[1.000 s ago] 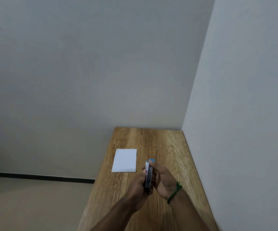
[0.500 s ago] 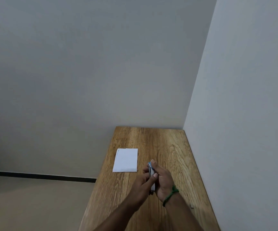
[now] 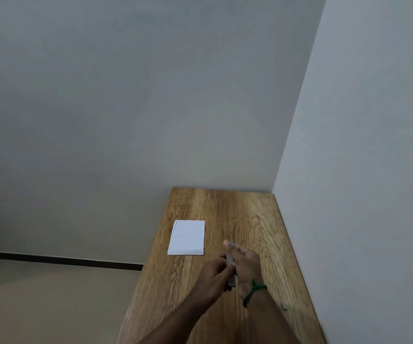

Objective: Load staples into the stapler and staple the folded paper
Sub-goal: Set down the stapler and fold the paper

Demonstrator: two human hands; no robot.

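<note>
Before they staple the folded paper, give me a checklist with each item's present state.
1. Small grey stapler held between left hand and right hand: ok.
2. Staples loaded: cannot tell, hidden by the hands.
3. Stapler closed: cannot tell.
4. White folded paper flat on the wooden table, apart from the hands: ok.
5. Paper between the stapler's jaws: not ok.
6. Small grey piece lies near the right forearm, perhaps spare staples: cannot tell.

Wooden table [image 3: 255, 219] in corner; grey walls [image 3: 151, 95]; black skirting [image 3: 59, 259]

White paper [image 3: 187, 237], green wristband [image 3: 253, 291]
</note>
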